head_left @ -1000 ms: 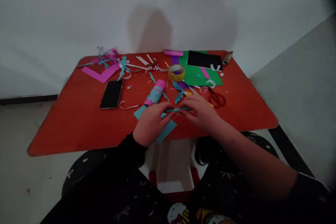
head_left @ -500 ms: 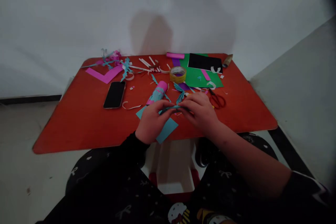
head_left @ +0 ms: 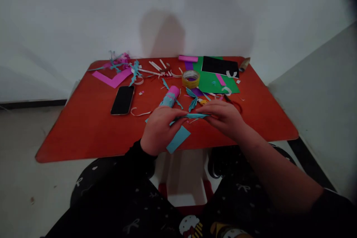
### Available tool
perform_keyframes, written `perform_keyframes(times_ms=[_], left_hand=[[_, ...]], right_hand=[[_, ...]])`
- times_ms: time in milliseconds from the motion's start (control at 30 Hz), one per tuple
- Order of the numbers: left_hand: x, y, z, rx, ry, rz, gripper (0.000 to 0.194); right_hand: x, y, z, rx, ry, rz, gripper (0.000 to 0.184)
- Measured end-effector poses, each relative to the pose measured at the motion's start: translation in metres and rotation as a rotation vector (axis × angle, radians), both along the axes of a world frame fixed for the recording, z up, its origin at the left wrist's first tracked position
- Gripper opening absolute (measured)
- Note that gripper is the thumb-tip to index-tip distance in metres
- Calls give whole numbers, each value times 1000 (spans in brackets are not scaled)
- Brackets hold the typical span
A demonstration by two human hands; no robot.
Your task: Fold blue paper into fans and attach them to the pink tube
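Note:
A narrow folded strip of blue paper (head_left: 195,115) spans the gap between my hands, above the table's front part. My left hand (head_left: 160,128) pinches its left end between thumb and fingers. At the other end, my right hand (head_left: 225,119) grips it the same way. Under and beside my left hand lies a flat sheet of blue paper (head_left: 178,139), partly covered. Just beyond that hand is a pink and blue paper-wrapped tube (head_left: 170,96). A pleated blue paper fan (head_left: 192,100) lies behind the strip.
On the red table (head_left: 83,130) are a phone (head_left: 122,100), a tape roll (head_left: 190,79) and pink paper (head_left: 113,79) with scraps. Green paper (head_left: 214,81) and a black sheet (head_left: 220,67) lie at the back right. Red-handled scissors (head_left: 237,105) sit partly behind my right hand.
My right hand has moved right, away from my left, so more of the folded blue paper shows between them. My left hand has shifted slightly left.

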State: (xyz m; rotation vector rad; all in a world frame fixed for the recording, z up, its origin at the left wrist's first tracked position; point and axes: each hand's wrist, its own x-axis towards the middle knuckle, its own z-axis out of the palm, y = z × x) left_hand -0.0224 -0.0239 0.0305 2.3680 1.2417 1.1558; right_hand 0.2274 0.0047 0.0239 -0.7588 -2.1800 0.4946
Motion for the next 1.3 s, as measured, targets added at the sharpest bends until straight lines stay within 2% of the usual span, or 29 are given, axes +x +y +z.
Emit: perform_keyframes(times_ms=[167, 333, 500, 633, 733, 833, 1033, 1167, 1300], left_hand=[[-2, -3, 2, -87, -51, -50, 11], [-3, -5, 4, -138, -91, -77, 11], [-3, -4, 7, -212, -120, -99, 11], [-3, -1, 7, -293, -129, -171, 14], [-3, 1, 4, -362, -141, -198, 25], [-3, 1, 0, -337, -144, -207, 25], [1, -1, -5, -257, -144, -110, 18], [4, -4, -2, -182, -92, -101, 17], [4, -5, -1, -196, -78, -74, 17]], right_hand=[[-5, -5, 3, 84, 102, 18, 21], [-10, -7, 10, 43, 165, 51, 19], [-8, -6, 11, 22, 124, 85, 21], [-5, -3, 9, 140, 83, 79, 24], [-4, -1, 9, 262, 35, 90, 28], [-3, 0, 9, 308, 2, 73, 30], [-7, -1, 6, 290, -123, 35, 33], [-14, -5, 2, 296, -67, -11, 25], [-17, -10, 0, 240, -9, -31, 25]])
